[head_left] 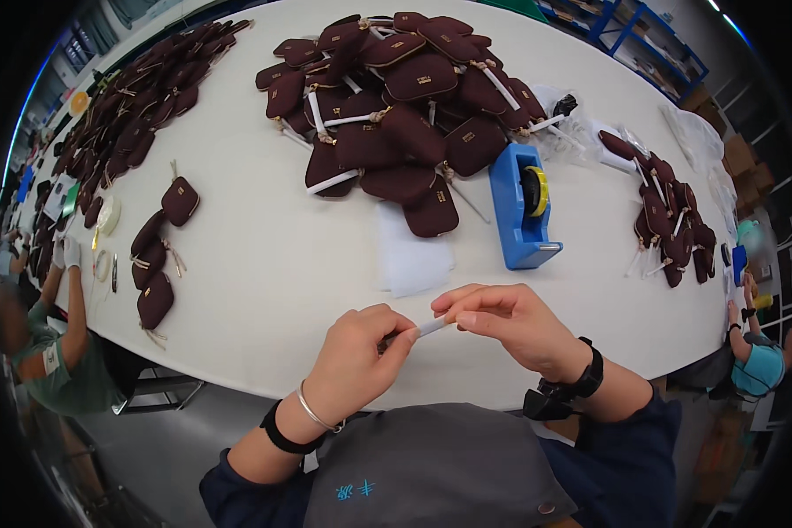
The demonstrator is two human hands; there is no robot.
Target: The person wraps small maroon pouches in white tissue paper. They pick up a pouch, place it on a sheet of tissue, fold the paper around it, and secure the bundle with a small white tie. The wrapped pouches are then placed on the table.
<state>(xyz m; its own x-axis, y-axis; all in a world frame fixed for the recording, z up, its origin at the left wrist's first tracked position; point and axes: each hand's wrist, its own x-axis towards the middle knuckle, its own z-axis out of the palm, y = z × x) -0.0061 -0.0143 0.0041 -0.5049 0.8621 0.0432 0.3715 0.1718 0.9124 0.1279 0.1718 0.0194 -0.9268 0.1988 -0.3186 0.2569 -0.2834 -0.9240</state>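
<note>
Near the table's front edge, a small white rolled strip (431,327) stretches between my two hands. One end is pinched between the thumb and fingers of my left hand (354,356). My right hand (521,327) closes thumb and fingers at the other end; what lies inside the roll is hidden. Just beyond my hands lie thin white sheets (411,257). A blue tape dispenser (512,220) with a yellow-cored roll stands to their right. Behind them rises a heap of dark maroon zip pouches (422,77), several with white-wrapped cords.
Loose maroon pouches (156,300) lie on the left, with a long pile (136,123) farther back. A smaller pouch pile (669,216) sits at right, beside clear plastic bags (565,132). A gloved co-worker (57,352) works at left; another person (759,361) is at far right.
</note>
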